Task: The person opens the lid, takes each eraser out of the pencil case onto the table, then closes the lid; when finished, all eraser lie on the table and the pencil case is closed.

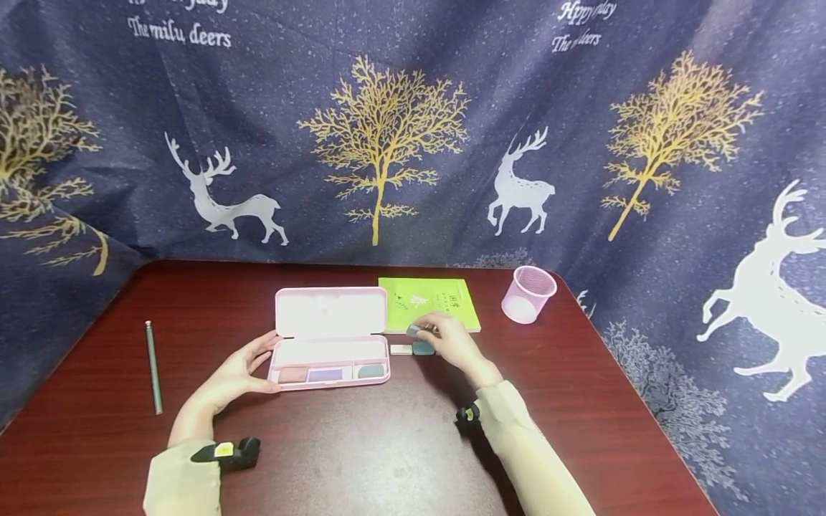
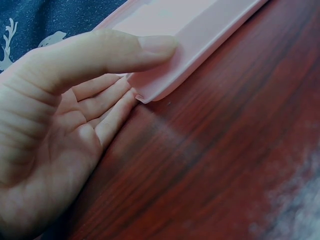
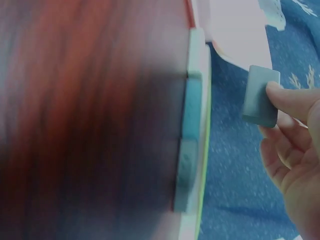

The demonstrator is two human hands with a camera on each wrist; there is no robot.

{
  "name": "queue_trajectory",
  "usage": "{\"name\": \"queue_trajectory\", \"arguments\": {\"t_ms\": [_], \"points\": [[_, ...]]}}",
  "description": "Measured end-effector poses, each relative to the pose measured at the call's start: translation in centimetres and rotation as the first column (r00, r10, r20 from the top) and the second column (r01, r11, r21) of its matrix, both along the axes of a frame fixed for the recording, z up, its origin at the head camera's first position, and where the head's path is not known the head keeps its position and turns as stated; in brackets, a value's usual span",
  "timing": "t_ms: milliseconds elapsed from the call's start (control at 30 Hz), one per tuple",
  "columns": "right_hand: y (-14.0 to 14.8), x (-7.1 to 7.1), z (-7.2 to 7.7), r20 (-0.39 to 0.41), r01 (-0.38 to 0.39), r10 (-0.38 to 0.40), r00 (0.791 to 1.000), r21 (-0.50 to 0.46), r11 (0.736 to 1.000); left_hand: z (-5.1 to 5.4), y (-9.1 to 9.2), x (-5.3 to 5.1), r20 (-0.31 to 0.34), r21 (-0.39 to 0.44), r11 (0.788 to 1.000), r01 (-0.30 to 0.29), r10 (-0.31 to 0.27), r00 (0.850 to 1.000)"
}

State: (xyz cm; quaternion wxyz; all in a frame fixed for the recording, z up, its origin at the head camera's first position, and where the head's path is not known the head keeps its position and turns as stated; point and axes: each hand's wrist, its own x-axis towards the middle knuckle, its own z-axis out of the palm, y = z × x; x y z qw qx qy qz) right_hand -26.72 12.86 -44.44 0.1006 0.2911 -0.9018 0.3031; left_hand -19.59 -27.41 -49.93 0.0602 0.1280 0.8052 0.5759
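Observation:
An open pink case (image 1: 330,350) lies on the table, its lid (image 1: 331,312) tipped back. Inside its front section are a salmon block (image 1: 293,375), a purple-and-white block (image 1: 325,375) and a green block (image 1: 371,371). My left hand (image 1: 234,374) grips the case's left end; in the left wrist view the thumb of the left hand (image 2: 55,115) lies over the rim. To the right, my right hand (image 1: 454,347) pinches a grey-green block (image 3: 261,95) above a row on the table: a white block (image 3: 195,52), a teal one (image 3: 192,107) and a grey-green one (image 3: 185,170).
Behind the row of blocks lies a green book (image 1: 429,301). A pink mesh cup (image 1: 528,295) stands at the table's back right. On the far left is a dark green pencil (image 1: 153,369). A patterned blue cloth (image 1: 426,165) hangs behind the table.

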Motion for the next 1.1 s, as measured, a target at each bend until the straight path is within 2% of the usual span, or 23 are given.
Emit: {"name": "queue_trajectory", "arguments": {"t_ms": [233, 400, 600, 833, 1100], "points": [[2.6, -0.4, 0.5, -0.005, 0.040, -0.040, 0.999, 0.028, 0.999, 0.0, -0.1, 0.0, 0.010, 0.003, 1.000, -0.001, 0.001, 1.000], [4.5, -0.7, 0.6, 0.005, 0.034, -0.034, 0.999, 0.043, 0.999, 0.2, 0.0, 0.2, 0.023, 0.007, 1.000, 0.002, -0.003, 1.000], [6.4, -0.9, 0.8, 0.079, 0.026, -0.031, 0.996, 0.063, 0.998, 0.1, -0.1, 0.2, 0.013, 0.014, 1.000, 0.009, -0.009, 1.000], [8.1, -1.2, 0.8, 0.200, -0.001, -0.018, 0.980, 0.095, 0.995, -0.1, 0.1, 0.0, 0.009, -0.006, 1.000, -0.006, 0.006, 1.000], [9.7, -1.7, 0.7, 0.232, -0.052, 0.017, 0.973, 0.147, 0.988, 0.1, 0.0, 0.1, -0.009, 0.002, 1.000, 0.002, -0.002, 1.000]]}}
